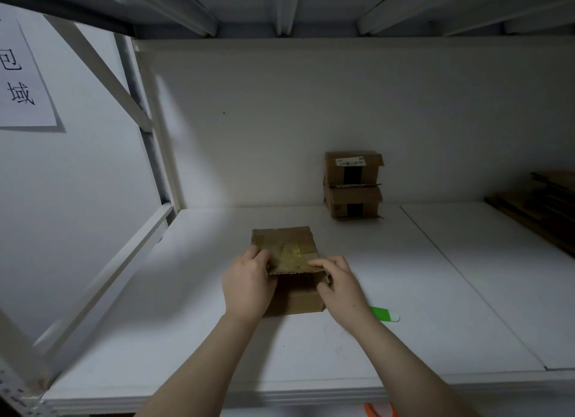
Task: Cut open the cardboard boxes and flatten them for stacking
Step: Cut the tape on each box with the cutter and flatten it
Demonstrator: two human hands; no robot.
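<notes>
— While you stand nearer than I do, tell me: where is the small brown cardboard box [295, 301]?
— On the white shelf [435, 292], toward the front and about the middle, straight before the person. Its taped top flap [284, 245] is raised, with a dark gap under its near edge.
— And the hands?
— Both are clamped on it. The left hand [249, 279] curls its fingers round the flap's left edge. The right hand [340, 289] lays its fingers over the flap's near right corner, with the thumb against the box's side below.
— Anything beside them?
— A flat green-and-white tool [384, 313] lies on the shelf just right of the right wrist, partly hidden by it. I cannot tell what kind it is.
— Farther back?
— Two small brown boxes with black tape [353, 184] stand stacked against the back wall, and the upper one bears a white label. At the far right lies a pile of flattened brown cardboard [541, 205]. A white paper sign with black characters [25, 74] hangs on the left wall. Something orange [379, 409] shows at the bottom edge, below the shelf.
</notes>
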